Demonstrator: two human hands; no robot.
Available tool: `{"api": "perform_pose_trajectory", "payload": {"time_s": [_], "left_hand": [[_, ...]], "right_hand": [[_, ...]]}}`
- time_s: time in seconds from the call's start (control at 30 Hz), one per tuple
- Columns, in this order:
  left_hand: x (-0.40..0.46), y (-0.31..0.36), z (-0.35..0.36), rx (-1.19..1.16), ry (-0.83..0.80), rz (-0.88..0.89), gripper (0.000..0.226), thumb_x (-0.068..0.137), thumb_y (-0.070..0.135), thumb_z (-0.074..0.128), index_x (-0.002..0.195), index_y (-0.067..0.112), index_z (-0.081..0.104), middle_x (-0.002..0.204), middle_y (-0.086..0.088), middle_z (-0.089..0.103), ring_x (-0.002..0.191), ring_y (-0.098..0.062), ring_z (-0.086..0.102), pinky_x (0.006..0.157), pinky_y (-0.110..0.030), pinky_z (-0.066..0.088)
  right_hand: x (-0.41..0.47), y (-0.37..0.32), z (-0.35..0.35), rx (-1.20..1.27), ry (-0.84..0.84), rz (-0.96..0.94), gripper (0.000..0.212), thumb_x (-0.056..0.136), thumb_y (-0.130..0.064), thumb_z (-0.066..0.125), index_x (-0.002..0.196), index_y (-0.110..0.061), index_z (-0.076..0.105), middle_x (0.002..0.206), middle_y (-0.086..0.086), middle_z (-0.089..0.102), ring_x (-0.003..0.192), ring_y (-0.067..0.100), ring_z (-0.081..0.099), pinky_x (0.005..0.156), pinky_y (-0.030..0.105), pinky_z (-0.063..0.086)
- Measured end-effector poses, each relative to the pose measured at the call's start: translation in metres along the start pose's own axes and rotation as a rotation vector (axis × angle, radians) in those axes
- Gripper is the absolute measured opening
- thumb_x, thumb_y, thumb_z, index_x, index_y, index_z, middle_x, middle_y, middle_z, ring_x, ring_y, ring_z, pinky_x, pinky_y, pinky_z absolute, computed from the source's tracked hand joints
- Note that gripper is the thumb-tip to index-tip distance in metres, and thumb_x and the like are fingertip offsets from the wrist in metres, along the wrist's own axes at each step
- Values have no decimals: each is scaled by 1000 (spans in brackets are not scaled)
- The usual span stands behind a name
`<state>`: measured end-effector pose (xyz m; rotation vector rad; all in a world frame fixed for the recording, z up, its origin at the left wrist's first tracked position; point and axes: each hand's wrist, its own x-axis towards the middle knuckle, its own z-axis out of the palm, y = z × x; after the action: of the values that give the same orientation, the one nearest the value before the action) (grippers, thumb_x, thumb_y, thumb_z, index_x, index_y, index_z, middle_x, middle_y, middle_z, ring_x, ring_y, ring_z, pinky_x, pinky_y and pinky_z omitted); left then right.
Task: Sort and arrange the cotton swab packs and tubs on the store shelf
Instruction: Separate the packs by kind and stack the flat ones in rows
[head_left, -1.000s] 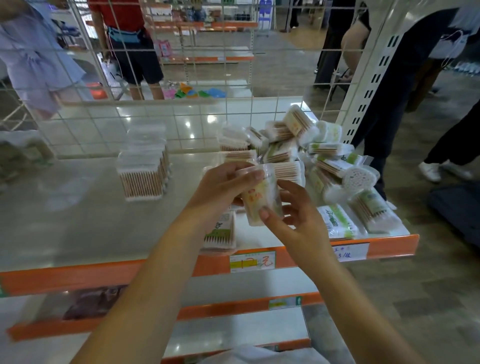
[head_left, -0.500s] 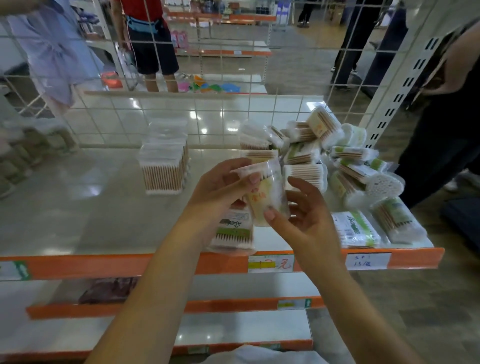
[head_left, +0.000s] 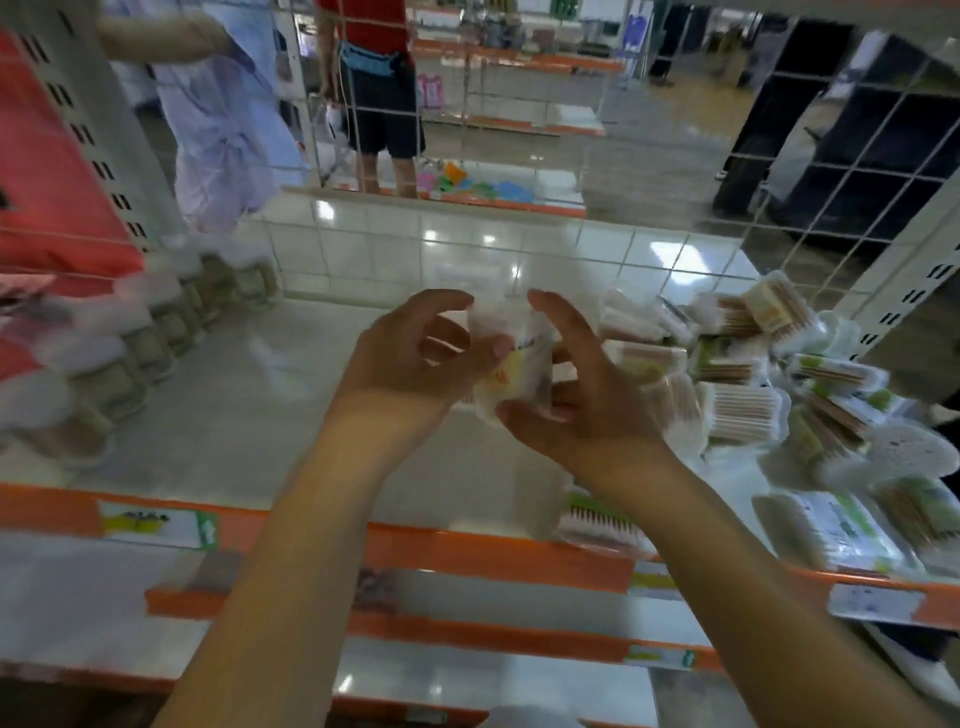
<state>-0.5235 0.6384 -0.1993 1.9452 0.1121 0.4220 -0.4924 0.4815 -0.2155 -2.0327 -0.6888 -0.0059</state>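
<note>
Store aisle, glossy white shelf (head_left: 249, 395) with an orange front lip, wire-grid back panel (head_left: 519, 249) behind it; frame is motion-blurred.

Risks from here:
- Clear plastic cotton swab pack with a yellow label (head_left: 514, 369) is held in mid-air over the shelf, off any support. The film looks slick and the left hand's contact is small; if either side lets go early it likely drops onto the shelf or rolls over the orange lip.
- Loose heap of cotton swab packs and round tubs (head_left: 753, 374) sits just right of the right hand, leaning and unstacked. A wrist or elbow sweep that way could knock some off the open end of the shelf.
- Row of blurred clear tubs (head_left: 135, 353) runs far left of the left hand, well apart; low risk.

Hands:
- Left hand (head_left: 410, 364) has curled fingers, thumb tip pinching the pack's left edge.
- Right hand (head_left: 566, 395) cups the pack from the right and below, fingers curled round it, index finger raised past its top.

The held pack lies between the two hands, touching both, above the middle of the shelf. One flat pack (head_left: 597, 525) lies below the right wrist at the lip.
</note>
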Motion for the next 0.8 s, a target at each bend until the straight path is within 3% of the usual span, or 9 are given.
{"api": "perform_pose_trajectory", "payload": {"time_s": [0.07, 0.17, 0.27, 0.47, 0.6, 0.67, 0.8], "left_hand": [[3, -7, -21, 51, 22, 11, 30, 77, 35, 71, 103, 28, 60, 83, 11, 66, 74, 0, 62, 64, -14, 47], [11, -21, -52, 134, 53, 10, 23, 80, 37, 67, 99, 32, 57, 83, 13, 64, 78, 2, 60, 65, -13, 44], [18, -39, -81, 211, 79, 11, 22, 83, 37, 64, 103, 31, 58, 86, 12, 63, 84, -5, 60, 71, -22, 46], [28, -82, -129, 340, 115, 4, 27, 85, 38, 60, 109, 25, 60, 91, 6, 64, 85, -12, 61, 78, -31, 49], [28, -108, -148, 388, 86, -43, 30, 86, 38, 59, 113, 24, 59, 95, 6, 63, 87, -10, 59, 74, -25, 45], [24, -122, -153, 439, 55, -63, 32, 88, 39, 57, 116, 25, 57, 97, 9, 60, 88, -9, 57, 75, -22, 42], [16, -147, -154, 530, -30, -77, 34, 91, 38, 53, 122, 25, 55, 105, 6, 59, 94, -12, 57, 82, -25, 44]], "right_hand": [[12, -10, 19, -29, 61, -41, 78, 75, -25, 75, 128, -52, 24, 102, -30, 44, 85, -5, 54, 75, 2, 42], [33, -25, 46, -10, 129, -102, 78, 76, -23, 74, 138, -31, 28, 110, -14, 51, 83, -11, 52, 74, -2, 36], [55, -34, 74, -2, 171, -136, 78, 77, -23, 74, 139, -27, 28, 112, -9, 54, 87, -20, 49, 73, -2, 36], [93, -43, 132, -41, 175, -142, 80, 77, -24, 75, 141, -18, 28, 129, 4, 53, 100, -2, 48, 77, -1, 37], [111, -39, 169, -70, 181, -126, 79, 78, -20, 74, 142, -16, 29, 131, 0, 48, 103, -6, 40, 80, -4, 34], [120, -34, 186, -83, 183, -114, 79, 78, -20, 74, 143, -16, 28, 134, 1, 46, 109, -1, 43, 84, 0, 35], [132, -16, 221, -95, 107, -60, 80, 79, -24, 72, 144, -15, 26, 138, 8, 45, 118, 19, 48, 93, 25, 41]]}}
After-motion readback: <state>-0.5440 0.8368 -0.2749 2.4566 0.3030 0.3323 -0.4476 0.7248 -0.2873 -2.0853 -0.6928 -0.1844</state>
